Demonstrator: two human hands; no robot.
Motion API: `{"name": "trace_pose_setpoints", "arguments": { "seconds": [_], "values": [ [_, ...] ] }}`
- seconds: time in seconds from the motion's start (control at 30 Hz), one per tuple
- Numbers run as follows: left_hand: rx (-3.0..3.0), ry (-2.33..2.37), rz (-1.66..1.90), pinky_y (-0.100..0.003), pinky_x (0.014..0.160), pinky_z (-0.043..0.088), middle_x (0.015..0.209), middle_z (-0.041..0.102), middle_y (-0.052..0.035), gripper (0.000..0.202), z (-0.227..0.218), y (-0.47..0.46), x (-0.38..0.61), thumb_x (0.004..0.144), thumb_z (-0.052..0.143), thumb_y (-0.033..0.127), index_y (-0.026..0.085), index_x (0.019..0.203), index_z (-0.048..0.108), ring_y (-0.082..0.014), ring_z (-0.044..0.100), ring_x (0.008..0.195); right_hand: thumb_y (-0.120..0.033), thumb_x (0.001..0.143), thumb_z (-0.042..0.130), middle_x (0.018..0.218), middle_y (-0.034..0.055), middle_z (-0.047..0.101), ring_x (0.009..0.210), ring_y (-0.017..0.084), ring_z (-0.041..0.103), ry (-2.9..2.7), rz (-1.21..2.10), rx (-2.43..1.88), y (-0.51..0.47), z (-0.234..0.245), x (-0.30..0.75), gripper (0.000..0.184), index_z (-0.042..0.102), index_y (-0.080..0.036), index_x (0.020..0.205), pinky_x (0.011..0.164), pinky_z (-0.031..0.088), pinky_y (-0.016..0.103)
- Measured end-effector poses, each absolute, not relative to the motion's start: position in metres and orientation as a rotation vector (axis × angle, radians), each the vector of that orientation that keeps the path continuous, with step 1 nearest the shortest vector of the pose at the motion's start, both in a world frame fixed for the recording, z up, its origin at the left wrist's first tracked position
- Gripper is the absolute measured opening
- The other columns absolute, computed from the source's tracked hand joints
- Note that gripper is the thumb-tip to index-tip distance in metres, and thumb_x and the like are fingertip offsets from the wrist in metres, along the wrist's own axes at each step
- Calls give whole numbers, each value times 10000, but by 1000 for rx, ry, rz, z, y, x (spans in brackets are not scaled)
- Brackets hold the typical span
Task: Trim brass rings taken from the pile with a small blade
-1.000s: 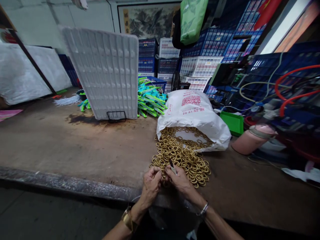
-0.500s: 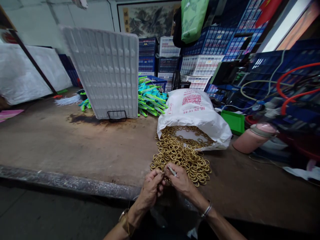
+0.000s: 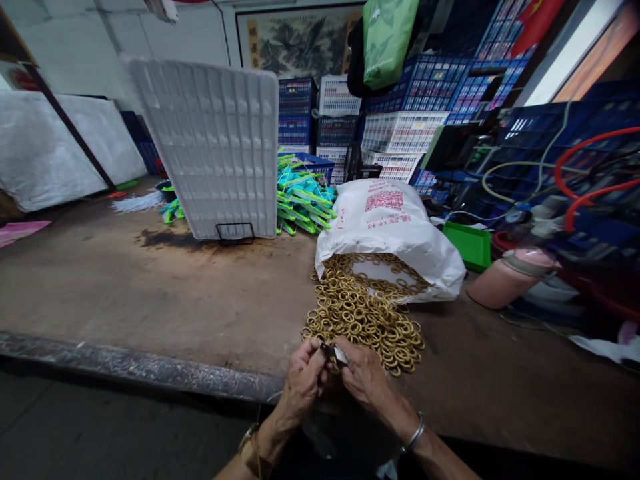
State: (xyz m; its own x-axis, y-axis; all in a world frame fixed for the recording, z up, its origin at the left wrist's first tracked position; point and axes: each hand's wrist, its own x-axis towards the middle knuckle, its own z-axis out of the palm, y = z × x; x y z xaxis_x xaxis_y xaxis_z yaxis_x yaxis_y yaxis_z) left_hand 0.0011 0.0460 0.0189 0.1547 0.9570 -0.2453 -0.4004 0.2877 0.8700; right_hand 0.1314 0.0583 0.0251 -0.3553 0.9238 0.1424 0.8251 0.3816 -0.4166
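A heap of small brass rings (image 3: 367,317) spills from a white plastic bag (image 3: 395,227) onto the brown worktable (image 3: 150,293). Both my hands meet at the near edge of the heap. My left hand (image 3: 305,377) is closed in a pinch on something small that I cannot make out. My right hand (image 3: 367,380) is closed on a small dark tool with a pale tip (image 3: 340,353), which points toward the left fingers. Bracelets sit on both wrists.
A white moulded tray (image 3: 215,143) stands upright on a wire stand at the back. Green and blue plastic parts (image 3: 300,197) lie behind it. A pink flask (image 3: 505,277), a green box (image 3: 467,245), hoses and stacked crates fill the right side.
My hands have drawn back a little toward me from the ring heap. The tool has tilted from upright to lying across toward my left fingers.
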Motion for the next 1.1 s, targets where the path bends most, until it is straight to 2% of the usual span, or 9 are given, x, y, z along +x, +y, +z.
{"name": "trace_pose_setpoints", "arguments": {
  "seconds": [0.13, 0.33, 0.53, 0.67, 0.77, 0.97, 1.1],
  "values": [
    [763, 985, 1118, -141, 327, 207, 487, 452, 83, 395, 23, 44, 1, 638, 591, 533, 180, 699, 425, -12, 294, 327, -36, 601, 356, 633, -1, 572, 558, 120, 491, -2337, 369, -1558, 62, 21, 132, 281, 484, -196, 794, 525, 224, 227],
    [789, 857, 1075, -145, 342, 230, 510, 477, 59, 330, 35, 30, -2, 715, 554, 476, 169, 684, 436, -17, 320, 345, -50, 647, 396, 642, 21, 595, 560, 128, 513, -2341, 213, -1830, 82, 27, 147, 245, 502, -172, 832, 516, 212, 230],
    [596, 753, 1112, -144, 352, 249, 695, 546, -8, 272, 26, 32, -8, 753, 533, 408, 141, 737, 486, -27, 379, 421, -105, 716, 398, 741, 39, 623, 662, 130, 555, -2368, 69, -1792, 106, 31, 137, 185, 540, -177, 809, 553, 262, 223],
    [536, 740, 1139, -152, 363, 273, 717, 570, -21, 189, 20, 35, -15, 766, 529, 337, 153, 785, 490, -49, 429, 451, -139, 742, 417, 760, 83, 651, 678, 158, 589, -2444, 103, -1887, 118, 24, 116, 189, 585, -159, 827, 549, 293, 229],
    [450, 706, 1142, -156, 365, 285, 702, 568, -14, 200, 17, 36, -20, 748, 548, 318, 160, 865, 514, -65, 460, 470, -118, 750, 410, 741, 117, 661, 673, 178, 607, -2439, 98, -1935, 125, 17, 106, 205, 609, -135, 795, 545, 312, 234],
    [307, 729, 1121, -152, 404, 333, 699, 553, -14, 197, 6, 42, -26, 691, 624, 307, 125, 697, 549, -81, 514, 567, -97, 757, 396, 718, 119, 665, 667, 181, 616, -2406, 80, -1988, 132, 14, 106, 226, 616, -132, 793, 531, 305, 234],
    [400, 786, 1138, -149, 390, 332, 668, 545, -3, 229, 0, 47, -24, 679, 642, 334, 134, 684, 533, -81, 509, 562, -126, 739, 426, 736, 82, 654, 680, 168, 596, -2412, 87, -1950, 124, 23, 113, 201, 588, -160, 854, 532, 270, 236]
  ]
}}
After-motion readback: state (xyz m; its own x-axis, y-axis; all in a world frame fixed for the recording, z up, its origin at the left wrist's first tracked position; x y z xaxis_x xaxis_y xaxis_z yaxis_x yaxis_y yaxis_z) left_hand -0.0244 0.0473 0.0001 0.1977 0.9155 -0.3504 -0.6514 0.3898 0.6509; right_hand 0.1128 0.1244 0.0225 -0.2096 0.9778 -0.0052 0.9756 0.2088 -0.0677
